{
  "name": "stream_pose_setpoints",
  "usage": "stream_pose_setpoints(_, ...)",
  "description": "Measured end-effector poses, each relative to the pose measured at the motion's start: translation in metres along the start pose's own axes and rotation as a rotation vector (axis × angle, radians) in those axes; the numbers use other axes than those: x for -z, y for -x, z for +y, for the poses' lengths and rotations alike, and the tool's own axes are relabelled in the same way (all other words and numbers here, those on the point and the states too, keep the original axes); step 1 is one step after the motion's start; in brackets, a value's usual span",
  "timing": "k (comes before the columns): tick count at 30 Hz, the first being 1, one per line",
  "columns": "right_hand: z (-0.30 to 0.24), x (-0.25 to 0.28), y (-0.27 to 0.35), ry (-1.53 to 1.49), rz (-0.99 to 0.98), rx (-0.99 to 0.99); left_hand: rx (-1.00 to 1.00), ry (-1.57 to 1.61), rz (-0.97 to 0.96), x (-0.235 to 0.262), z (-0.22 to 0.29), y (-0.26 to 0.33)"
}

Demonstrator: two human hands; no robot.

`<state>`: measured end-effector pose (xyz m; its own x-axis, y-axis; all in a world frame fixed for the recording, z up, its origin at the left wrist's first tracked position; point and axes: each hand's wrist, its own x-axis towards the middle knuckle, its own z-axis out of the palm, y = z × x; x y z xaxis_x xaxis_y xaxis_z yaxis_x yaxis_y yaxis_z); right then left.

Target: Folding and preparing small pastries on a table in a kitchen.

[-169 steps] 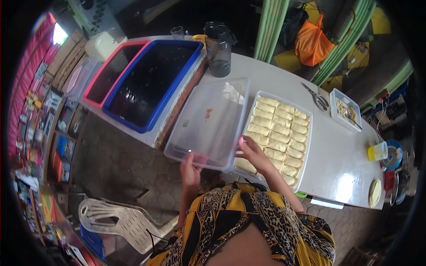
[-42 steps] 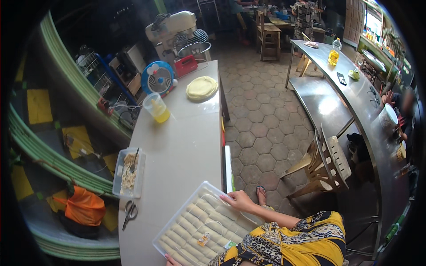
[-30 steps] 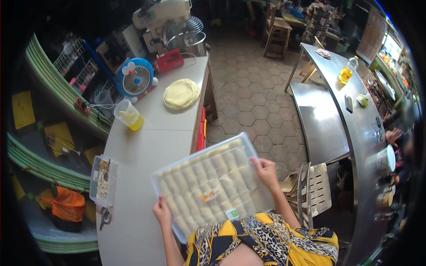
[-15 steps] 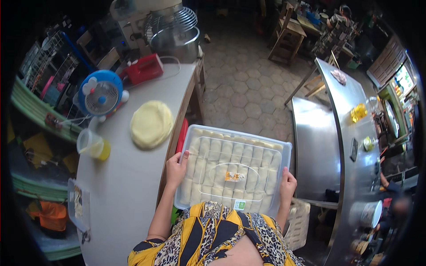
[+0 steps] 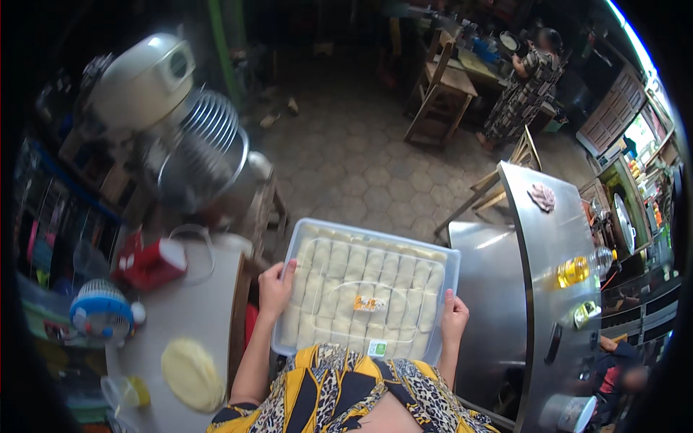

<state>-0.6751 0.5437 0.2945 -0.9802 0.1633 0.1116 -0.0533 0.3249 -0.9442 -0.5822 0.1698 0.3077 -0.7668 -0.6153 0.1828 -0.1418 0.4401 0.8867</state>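
Observation:
A large clear plastic container (image 5: 453, 278) with a lid is held level in front of my body. Through the lid show rows of pale dough rolls (image 5: 361, 261), packed side by side. My left hand (image 5: 276, 289) is closed on the container's left edge, thumb up on the rim. On the opposite edge my right hand (image 5: 452, 315) grips it the same way. The undersides of both hands' grips are hidden. To the left, a round flat pile of pale dough (image 5: 193, 374) lies on a white-topped table (image 5: 211, 303).
Along the left stand a mixer (image 5: 144, 83) with a wire bowl guard, a red hand mixer (image 5: 150, 261), and a blue fan (image 5: 101, 308). A steel table (image 5: 530, 249) with an oil bottle (image 5: 572, 272) is on the right. Ahead are a wooden chair (image 5: 442, 90) and another person (image 5: 525, 83).
My view has moved forward along the table, so the dough, fan and red hand mixer sit lower and further left. Both hands keep hold of the container.

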Motion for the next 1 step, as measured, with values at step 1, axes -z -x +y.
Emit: stream_pose_setpoints(1,0.0028,-0.0173,-0.0304,0.044,0.005,0.028,-0.039,-0.016,0.028,-0.0152,-0.0053,-0.0259)
